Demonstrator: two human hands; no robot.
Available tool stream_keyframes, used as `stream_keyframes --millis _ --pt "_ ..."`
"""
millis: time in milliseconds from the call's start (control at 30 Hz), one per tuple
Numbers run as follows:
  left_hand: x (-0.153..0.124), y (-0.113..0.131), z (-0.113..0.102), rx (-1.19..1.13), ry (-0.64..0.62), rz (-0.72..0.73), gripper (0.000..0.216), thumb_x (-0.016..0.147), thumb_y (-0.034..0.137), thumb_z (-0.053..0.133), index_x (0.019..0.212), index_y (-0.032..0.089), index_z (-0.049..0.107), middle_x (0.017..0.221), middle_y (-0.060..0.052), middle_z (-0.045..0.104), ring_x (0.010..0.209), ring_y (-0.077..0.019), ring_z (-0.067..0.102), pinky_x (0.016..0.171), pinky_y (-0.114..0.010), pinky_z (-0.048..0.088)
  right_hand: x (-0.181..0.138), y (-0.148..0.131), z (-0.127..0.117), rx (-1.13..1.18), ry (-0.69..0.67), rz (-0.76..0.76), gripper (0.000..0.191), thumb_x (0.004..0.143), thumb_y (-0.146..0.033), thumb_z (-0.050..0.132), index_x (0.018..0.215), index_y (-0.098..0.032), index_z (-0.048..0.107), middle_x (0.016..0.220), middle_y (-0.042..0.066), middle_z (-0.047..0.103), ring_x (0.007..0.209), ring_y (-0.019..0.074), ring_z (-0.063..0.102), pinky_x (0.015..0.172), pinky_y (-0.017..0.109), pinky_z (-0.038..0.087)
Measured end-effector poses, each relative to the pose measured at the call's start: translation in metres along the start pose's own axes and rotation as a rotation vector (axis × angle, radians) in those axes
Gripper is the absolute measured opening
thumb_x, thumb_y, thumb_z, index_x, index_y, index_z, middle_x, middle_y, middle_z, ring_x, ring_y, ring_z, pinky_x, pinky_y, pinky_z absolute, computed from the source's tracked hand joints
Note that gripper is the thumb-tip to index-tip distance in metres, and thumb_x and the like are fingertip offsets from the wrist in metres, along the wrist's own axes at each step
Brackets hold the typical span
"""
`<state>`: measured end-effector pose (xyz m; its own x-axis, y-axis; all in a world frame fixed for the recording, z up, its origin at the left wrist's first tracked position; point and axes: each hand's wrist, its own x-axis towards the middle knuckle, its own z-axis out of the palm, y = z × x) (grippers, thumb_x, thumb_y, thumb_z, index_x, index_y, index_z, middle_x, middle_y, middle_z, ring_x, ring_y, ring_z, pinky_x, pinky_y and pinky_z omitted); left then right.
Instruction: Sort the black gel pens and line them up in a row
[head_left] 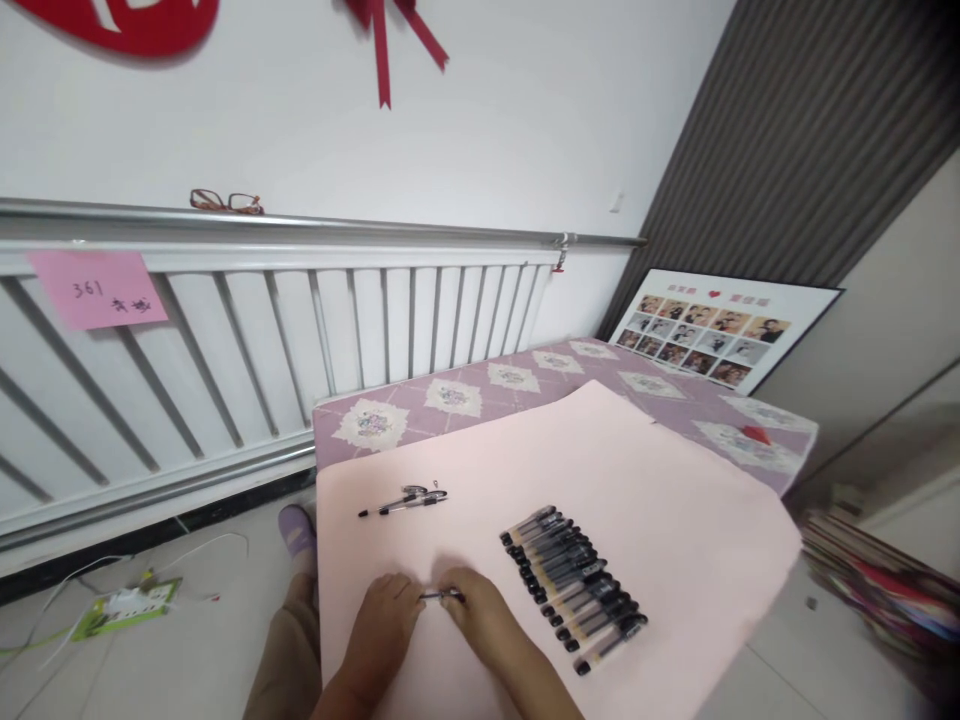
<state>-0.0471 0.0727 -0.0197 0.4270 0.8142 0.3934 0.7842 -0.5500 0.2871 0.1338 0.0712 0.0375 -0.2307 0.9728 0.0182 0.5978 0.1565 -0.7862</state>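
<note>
Between my two hands a slim pen (433,596) lies level, low over the pink sheet (465,480). My left hand (390,610) is closed around one end, and my right hand (472,605) pinches the dark other end. The fingers hide much of the pen. Farther back on the sheet lie a few loose pens and pen parts (409,500), with a tiny ring-like piece (436,484) beside them. To the right of my right hand, several black-capped clear pens (574,575) lie side by side in a slanting row.
A purple flowered cloth (510,376) covers the table under the sheet. Behind it stands a white radiator (420,320) with a pipe along its top, where glasses (227,202) rest. A photo board (712,325) leans at the back right. A power strip (127,608) lies on the floor at left.
</note>
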Motion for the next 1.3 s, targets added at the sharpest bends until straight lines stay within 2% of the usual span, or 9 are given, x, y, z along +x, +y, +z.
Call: stream_keyframes --millis 133,300,400,500,633,733,867,1033,1300 --pt "-0.002 0.001 -0.001 0.009 0.009 0.026 0.028 0.092 0.020 0.033 0.094 0.021 0.061 0.085 -0.004 0.062 0.081 -0.0182 0.056 0.079 -0.036 0.045 -0.004 -0.017 0.003 -0.442 -0.033 -0.042 0.016 0.077 -0.018 0.054 0.089 -0.023 0.064 0.090 0.004 0.065 0.089 0.0217 0.054 0.078 0.031 0.037" --pt "-0.006 0.003 -0.006 -0.017 0.054 0.060 0.028 0.093 0.030 0.035 0.096 0.023 0.062 0.087 -0.004 0.064 0.080 -0.0195 0.058 0.077 -0.036 0.048 -0.013 -0.021 0.005 -0.634 -0.060 -0.025 0.014 0.082 -0.021 0.054 0.093 -0.025 0.062 0.092 0.005 0.065 0.094 0.0235 0.053 0.083 0.035 0.035" --pt "-0.008 0.001 -0.006 -0.018 0.128 0.077 0.029 0.092 0.038 0.039 0.101 0.022 0.061 0.090 -0.005 0.065 0.083 -0.0195 0.060 0.076 -0.035 0.050 -0.024 -0.010 -0.005 -0.598 -0.033 -0.023 0.013 0.082 -0.019 0.053 0.091 -0.025 0.061 0.092 0.004 0.063 0.094 0.0225 0.053 0.082 0.034 0.036" --pt "-0.009 -0.002 -0.005 -0.024 0.182 0.061 0.031 0.091 0.041 0.039 0.101 0.021 0.061 0.091 -0.006 0.065 0.084 -0.0191 0.061 0.076 -0.033 0.050 -0.037 0.008 -0.028 -0.507 0.051 -0.059 0.017 0.079 -0.014 0.051 0.090 -0.024 0.060 0.093 0.003 0.061 0.094 0.0203 0.051 0.081 0.031 0.037" --pt "-0.007 -0.005 -0.005 -0.073 0.097 0.007 0.029 0.091 0.037 0.039 0.101 0.022 0.061 0.092 -0.006 0.065 0.084 -0.0188 0.061 0.075 -0.032 0.051 -0.055 0.037 -0.075 -0.471 0.184 -0.116 0.025 0.067 -0.002 0.048 0.080 -0.021 0.059 0.086 0.004 0.059 0.089 0.0196 0.051 0.080 0.031 0.039" --pt "-0.007 -0.004 -0.006 -0.107 0.052 -0.030 0.029 0.091 0.037 0.039 0.101 0.021 0.061 0.092 -0.006 0.065 0.085 -0.0199 0.060 0.077 -0.035 0.051 -0.067 0.061 -0.109 -0.480 0.272 -0.118 0.024 0.065 -0.003 0.048 0.076 -0.022 0.058 0.087 0.004 0.058 0.089 0.0207 0.051 0.081 0.035 0.040" --pt "-0.006 -0.004 -0.005 -0.158 0.015 -0.072 0.028 0.091 0.036 0.040 0.099 0.020 0.061 0.092 -0.007 0.064 0.087 -0.0211 0.060 0.078 -0.036 0.050 -0.079 0.092 -0.140 -0.537 0.281 -0.049 0.025 0.063 -0.006 0.049 0.077 -0.024 0.061 0.098 0.005 0.057 0.102 0.0235 0.048 0.089 0.039 0.040" --pt "-0.006 -0.006 -0.004 -0.182 0.012 -0.088 0.027 0.090 0.035 0.040 0.097 0.020 0.061 0.090 -0.007 0.064 0.085 -0.0210 0.060 0.079 -0.036 0.050 -0.080 0.119 -0.152 -0.561 0.276 0.016 0.027 0.064 -0.008 0.048 0.080 -0.024 0.062 0.116 0.005 0.053 0.117 0.0254 0.040 0.098 0.043 0.035" --pt "-0.006 -0.007 -0.005 -0.200 -0.012 -0.109 0.030 0.090 0.038 0.038 0.096 0.021 0.062 0.089 -0.007 0.064 0.085 -0.0211 0.060 0.077 -0.036 0.050 -0.070 0.130 -0.149 -0.539 0.301 0.014 0.029 0.063 -0.008 0.047 0.082 -0.023 0.064 0.120 0.007 0.051 0.119 0.0258 0.040 0.099 0.043 0.035"
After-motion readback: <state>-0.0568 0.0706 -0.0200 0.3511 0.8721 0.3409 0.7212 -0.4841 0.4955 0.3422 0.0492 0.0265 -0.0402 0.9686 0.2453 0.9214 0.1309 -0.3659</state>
